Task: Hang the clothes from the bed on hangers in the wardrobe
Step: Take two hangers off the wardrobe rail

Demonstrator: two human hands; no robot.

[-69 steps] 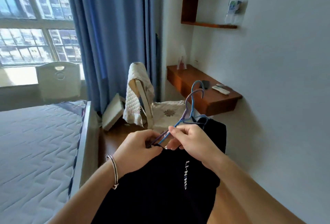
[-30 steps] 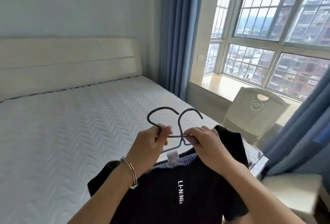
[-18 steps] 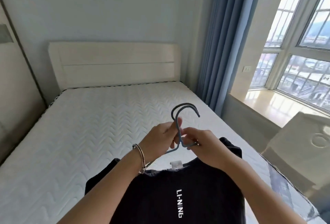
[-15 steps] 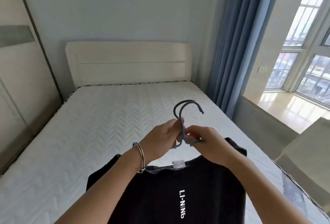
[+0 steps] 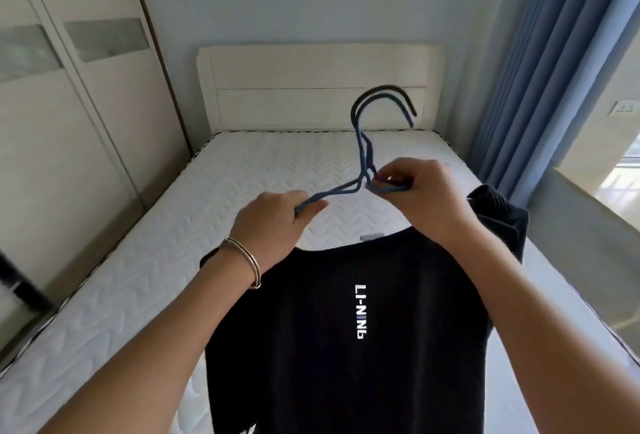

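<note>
Holding two blue hangers (image 5: 363,156) above the bed (image 5: 166,260), I have my left hand (image 5: 273,222) pinching one arm and my right hand (image 5: 429,198) pinching the other; the black shirt (image 5: 311,336) hangs just beneath both hands.

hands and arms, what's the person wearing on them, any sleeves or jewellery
Both forearms are bare; no sleeves show. Behind the left hand, the wrist wears a thin silver-coloured bangle that looks like two slim bands. The right hand and wrist wear nothing visible: no watch, ring or glove.
</note>
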